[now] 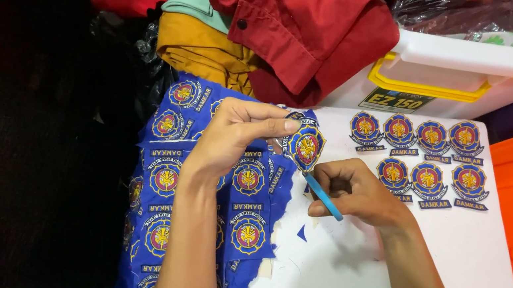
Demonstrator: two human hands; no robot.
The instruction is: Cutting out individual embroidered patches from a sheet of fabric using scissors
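Pinching round blue patch (pixel 306 147), yellow-handled white box (pixel 454 71) behind

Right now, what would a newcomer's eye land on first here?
The left hand pinching one round embroidered patch at centre, with the right hand working blue-handled scissors at its edge. Left of them hangs the blue sheet of uncut patches; two rows of cut patches lie on the white surface.

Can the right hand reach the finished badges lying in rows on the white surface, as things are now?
Probably yes. The cut badges lie just beyond the right hand on the white surface, nothing between, but that hand holds a blue-handled tool.
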